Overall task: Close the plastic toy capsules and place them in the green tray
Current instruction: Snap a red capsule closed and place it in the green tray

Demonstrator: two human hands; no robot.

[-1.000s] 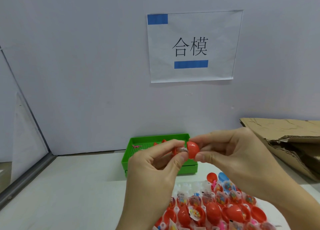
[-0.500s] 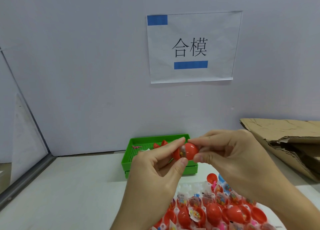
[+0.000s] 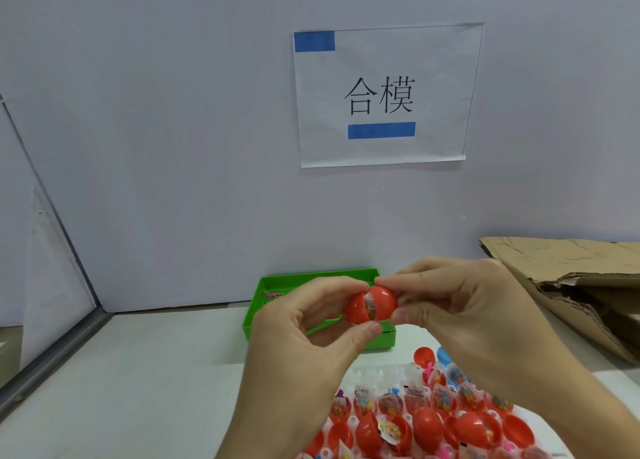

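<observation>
The left hand [image 3: 304, 323] and right hand [image 3: 460, 313] pinch a red capsule [image 3: 370, 303] before the green tray [image 3: 258, 306], its halves now nearly together after a wider gap; snapping shut looks imminent.

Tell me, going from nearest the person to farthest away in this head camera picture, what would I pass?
Open red capsules with toys → the left hand and right hand pressing a red capsule together → green tray → wall sign.
</observation>
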